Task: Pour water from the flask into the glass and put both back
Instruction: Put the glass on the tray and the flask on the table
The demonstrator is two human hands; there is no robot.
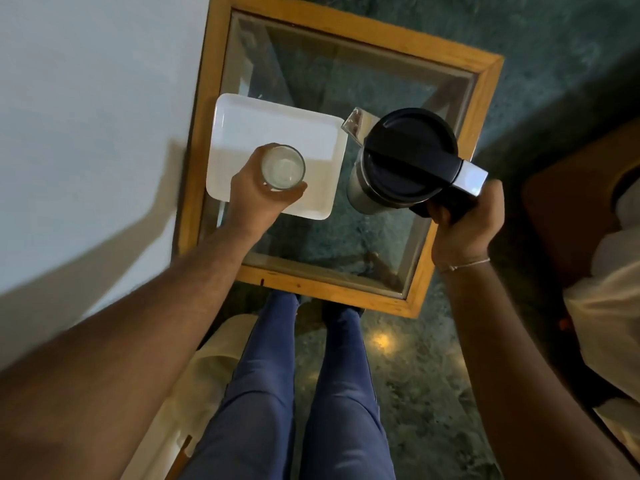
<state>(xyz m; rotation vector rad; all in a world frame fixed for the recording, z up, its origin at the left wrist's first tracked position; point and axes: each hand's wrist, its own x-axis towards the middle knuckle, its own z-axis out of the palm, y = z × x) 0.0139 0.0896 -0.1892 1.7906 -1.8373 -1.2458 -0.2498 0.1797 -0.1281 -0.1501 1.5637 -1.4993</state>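
Over a white tray, a fragile, slippery glass is encircled by left hand fingers; the likely heavy steel flask is gripped — handle only — by the right hand.

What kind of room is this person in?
Probably a living room at home. A hand holds a glass over a white tray on a small glass-topped wooden table, and the other hand holds a flask.

A wood-framed glass table carries a white square tray.
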